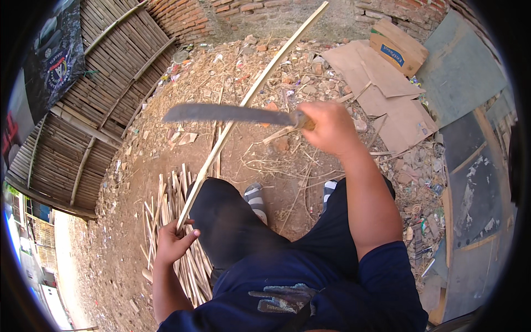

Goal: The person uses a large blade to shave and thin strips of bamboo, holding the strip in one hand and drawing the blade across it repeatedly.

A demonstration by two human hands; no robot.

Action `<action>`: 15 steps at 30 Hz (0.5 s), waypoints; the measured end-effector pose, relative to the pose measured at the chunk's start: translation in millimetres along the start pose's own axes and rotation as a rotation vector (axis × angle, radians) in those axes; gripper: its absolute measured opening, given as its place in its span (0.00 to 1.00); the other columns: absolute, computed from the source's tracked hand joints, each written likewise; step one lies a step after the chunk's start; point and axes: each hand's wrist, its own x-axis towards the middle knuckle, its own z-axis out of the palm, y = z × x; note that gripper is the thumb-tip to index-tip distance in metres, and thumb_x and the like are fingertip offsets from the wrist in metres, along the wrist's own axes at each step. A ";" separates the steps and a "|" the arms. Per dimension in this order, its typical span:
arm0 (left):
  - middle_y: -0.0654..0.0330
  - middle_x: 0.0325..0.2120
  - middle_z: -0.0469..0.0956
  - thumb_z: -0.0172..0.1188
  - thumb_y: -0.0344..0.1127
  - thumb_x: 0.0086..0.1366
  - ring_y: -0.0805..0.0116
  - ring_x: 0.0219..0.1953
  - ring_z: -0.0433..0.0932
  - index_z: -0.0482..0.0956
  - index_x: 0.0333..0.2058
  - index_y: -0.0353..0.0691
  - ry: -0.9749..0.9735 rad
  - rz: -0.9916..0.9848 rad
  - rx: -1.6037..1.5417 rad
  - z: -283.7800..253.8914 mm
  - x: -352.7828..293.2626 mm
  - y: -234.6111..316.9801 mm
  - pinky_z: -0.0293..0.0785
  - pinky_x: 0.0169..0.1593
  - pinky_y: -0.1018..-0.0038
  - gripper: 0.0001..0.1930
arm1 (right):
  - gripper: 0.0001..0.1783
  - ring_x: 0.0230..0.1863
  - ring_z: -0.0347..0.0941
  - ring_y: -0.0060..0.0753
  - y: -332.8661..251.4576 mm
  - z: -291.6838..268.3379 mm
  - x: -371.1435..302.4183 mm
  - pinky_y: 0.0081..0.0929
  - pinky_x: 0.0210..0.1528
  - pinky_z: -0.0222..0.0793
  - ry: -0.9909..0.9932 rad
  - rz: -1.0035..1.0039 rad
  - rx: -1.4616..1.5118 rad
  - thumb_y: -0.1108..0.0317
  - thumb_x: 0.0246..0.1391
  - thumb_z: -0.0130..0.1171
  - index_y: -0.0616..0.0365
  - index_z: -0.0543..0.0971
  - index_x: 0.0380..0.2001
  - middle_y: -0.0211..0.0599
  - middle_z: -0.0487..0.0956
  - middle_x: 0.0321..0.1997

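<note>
- The strip (276, 60) is the landmark: long and pale, it slants out from the left hand (172, 242), with its far end toward the brick wall (182, 21).
- The left grip pinches the strip's near end between thumb and fingers; the right hand (330, 128) is wrapped round the handle (305, 120) of the blade, to the right of the strip.
- The blade (221, 113) lies crosswise over the strip's middle stretch, its tip out past the left side; from this angle I can't tell whether the edge touches the wood.
- I judge the step in hand to be shaving or trimming this strip, since slivers (271, 163) litter the ground right of it.
- Below the strip's near end, by the left knee (218, 205), a pile (191, 276) of similar lengths lies on the ground.
- The next move would call for a firm left pinch, a shallow blade angle and a stroke along the strip that stays clear of those fingers and the knee.
</note>
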 end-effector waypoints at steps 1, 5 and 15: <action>0.78 0.14 0.63 0.78 0.40 0.59 0.87 0.18 0.59 0.84 0.45 0.34 -0.013 0.010 0.005 2.5 3.0 1.9 0.51 0.23 0.81 0.20 | 0.15 0.35 0.82 0.46 -7.6 6.4 -1.4 0.43 0.40 0.75 -0.003 -0.057 -0.015 0.69 0.43 0.70 0.50 0.82 0.38 0.37 0.83 0.30; 0.76 0.14 0.65 0.78 0.41 0.59 0.87 0.18 0.60 0.84 0.46 0.34 -0.062 0.028 -0.023 7.5 8.2 8.0 0.52 0.23 0.80 0.21 | 0.14 0.33 0.82 0.44 -18.9 13.2 -4.5 0.43 0.41 0.75 -0.032 -0.160 -0.064 0.69 0.43 0.69 0.50 0.82 0.37 0.36 0.83 0.29; 0.77 0.15 0.65 0.77 0.41 0.60 0.86 0.18 0.60 0.84 0.46 0.34 -0.042 0.007 0.014 10.4 4.8 15.9 0.53 0.23 0.80 0.21 | 0.14 0.33 0.81 0.50 0.1 5.6 -3.6 0.45 0.36 0.75 0.029 0.024 -0.012 0.67 0.43 0.70 0.53 0.81 0.36 0.40 0.82 0.29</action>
